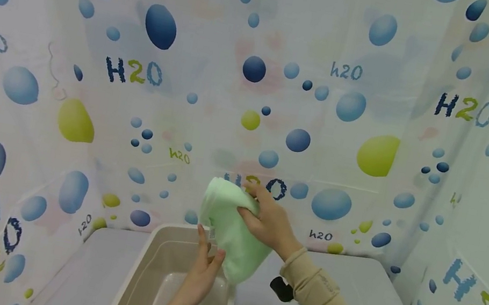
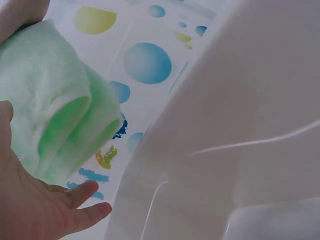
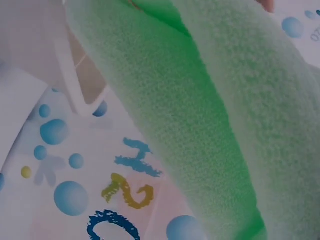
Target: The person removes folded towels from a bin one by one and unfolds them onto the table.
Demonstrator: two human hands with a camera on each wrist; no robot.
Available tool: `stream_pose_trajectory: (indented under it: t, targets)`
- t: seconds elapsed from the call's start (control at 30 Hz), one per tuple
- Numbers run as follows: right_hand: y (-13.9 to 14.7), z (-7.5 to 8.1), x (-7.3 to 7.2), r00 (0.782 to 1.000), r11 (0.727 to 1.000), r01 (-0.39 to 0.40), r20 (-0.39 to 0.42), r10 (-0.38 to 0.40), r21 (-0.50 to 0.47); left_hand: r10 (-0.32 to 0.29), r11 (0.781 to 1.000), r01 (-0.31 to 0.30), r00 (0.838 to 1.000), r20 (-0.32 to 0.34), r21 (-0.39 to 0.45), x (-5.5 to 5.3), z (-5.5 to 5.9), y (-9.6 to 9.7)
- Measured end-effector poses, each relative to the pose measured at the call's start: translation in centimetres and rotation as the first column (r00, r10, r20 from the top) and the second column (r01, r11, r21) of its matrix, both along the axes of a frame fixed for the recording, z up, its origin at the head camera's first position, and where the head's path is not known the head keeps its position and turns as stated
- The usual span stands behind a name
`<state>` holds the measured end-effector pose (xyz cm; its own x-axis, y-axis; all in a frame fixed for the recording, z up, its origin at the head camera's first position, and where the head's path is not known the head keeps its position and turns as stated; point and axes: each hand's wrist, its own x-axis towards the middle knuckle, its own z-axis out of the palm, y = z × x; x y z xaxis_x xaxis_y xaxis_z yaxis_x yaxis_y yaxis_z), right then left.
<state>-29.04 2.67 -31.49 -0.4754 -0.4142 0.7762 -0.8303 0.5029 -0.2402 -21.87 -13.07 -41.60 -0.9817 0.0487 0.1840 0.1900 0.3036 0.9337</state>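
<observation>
Your right hand (image 1: 269, 219) is clamped on the towel (image 1: 239, 239), thumb on the near face and fingers over its upper right edge. Your left hand (image 1: 202, 273) is beside the towel's lower left side, its fingers apart and fairly straight rather than wrapped round the cloth; you cannot tell whether the thumb touches it. The pale green towel is held up in front of you, folded and tilted, its lower end over the tub's right rim. The right wrist view shows its layers standing apart, with a deeper green gap between them. The beige tub (image 1: 156, 262) stands on the surface (image 1: 348, 290), below your left hand. A black object (image 1: 281, 289), partly hidden by your right sleeve (image 1: 322, 297), is to the tub's right. Behind is a curtain (image 1: 221, 61) printed with bubbles and "H2O".
</observation>
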Motion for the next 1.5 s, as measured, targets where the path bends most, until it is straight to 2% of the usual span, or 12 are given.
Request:
stream_pose_trajectory:
  t: [0.23, 0.47, 0.7, 0.8, 0.93, 1.0, 1.07, 1.2, 1.27, 1.4, 1.5]
  targets:
    - [0.6, 1.2, 0.7, 0.996, 0.994, -0.092, -0.008, 0.091, -0.052, -0.076, 0.996, 0.073, 0.995, 0.06, 0.049, 0.2, 0.1, 0.8]
    - [1.4, 1.5, 0.9, 0.99, 0.984, -0.144, -0.009, 0.144, -0.101, -0.133, 0.985, 0.127, 0.99, 0.048, 0.114, 0.5, 0.4, 1.7]
    - [2.4, 0.8, 0.4, 0.992, 0.983, -0.124, 0.012, 0.127, -0.136, -0.144, 0.979, 0.138, 0.989, 0.031, 0.148, 0.8, 0.6, 2.0]
    - [3.0, 0.5, 0.3, 0.996, 0.987, -0.08, 0.037, 0.086, -0.14, -0.191, 0.961, 0.19, 0.981, -0.012, 0.199, 0.8, 0.7, 2.0]
    - [3.6, 0.1, 0.2, 0.994, 0.993, -0.016, 0.102, 0.028, -0.115, -0.264, 0.932, 0.27, 0.963, -0.057, 0.244, 0.8, 1.0, 2.1]
    - [4.0, -0.1, 0.1, 0.991, 0.995, -0.009, 0.131, 0.022, -0.099, -0.27, 0.933, 0.279, 0.96, -0.068, 0.228, 0.7, 1.1, 2.0]
    - [4.4, -0.4, -0.1, 0.988, 0.997, -0.006, 0.154, 0.018, -0.078, -0.255, 0.946, 0.265, 0.964, -0.075, 0.188, 0.7, 1.3, 2.0]
    - [5.3, -1.2, -0.4, 0.99, 1.0, -0.014, 0.141, 0.016, -0.017, -0.178, 0.98, 0.186, 0.979, -0.103, 0.071, 0.4, 1.4, 2.1]
    - [5.8, -1.7, -0.5, 0.992, 1.0, -0.021, 0.123, 0.019, 0.01, -0.141, 0.989, 0.144, 0.982, -0.123, 0.019, 0.3, 1.4, 2.2]
    - [6.9, -2.8, -0.4, 0.991, 0.999, -0.037, 0.13, 0.033, 0.031, -0.128, 0.992, 0.125, 0.98, -0.149, -0.034, 0.0, 1.5, 2.4]
    - [8.0, -3.6, -0.2, 0.985, 0.999, -0.038, 0.171, 0.037, 0.001, -0.155, 0.987, 0.148, 0.978, -0.14, -0.056, -0.2, 1.6, 2.6]
